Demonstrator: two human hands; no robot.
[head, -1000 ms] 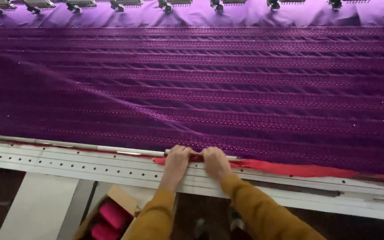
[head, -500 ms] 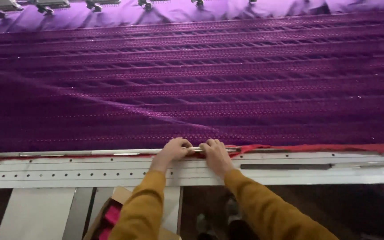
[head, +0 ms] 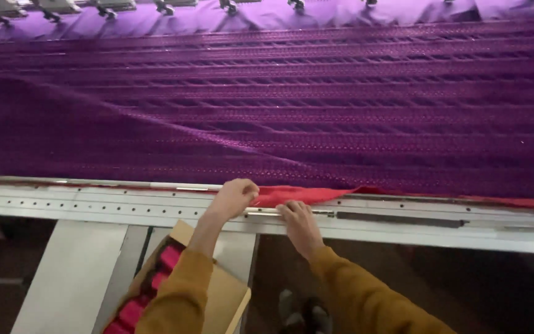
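Just beyond both hands, the red fabric edge [head: 298, 195] runs sideways along the metal frame rail [head: 94, 204], the left hand [head: 235, 196] curled closed, pinching its end, while the right hand [head: 296, 218] lies flat, fingers extended, touching the rail below it.

- Purple cloth [head: 316, 117] lies stretched across the frame, patterned in rows and rippled on the left.
- Left hand [head: 235, 196] is curled on the red edging [head: 298, 195] at the cloth's near border, seemingly pinching it.
- Right hand [head: 296, 218] lies just beside it, fingers [head: 287, 209] on a thin metal strip on the grey rail [head: 94, 201].
- Both sleeves are mustard.
- Below the rail, an open cardboard box [head: 230, 303] holds pink spools [head: 169, 256].
- Machine heads [head: 57, 6] line the far edge.
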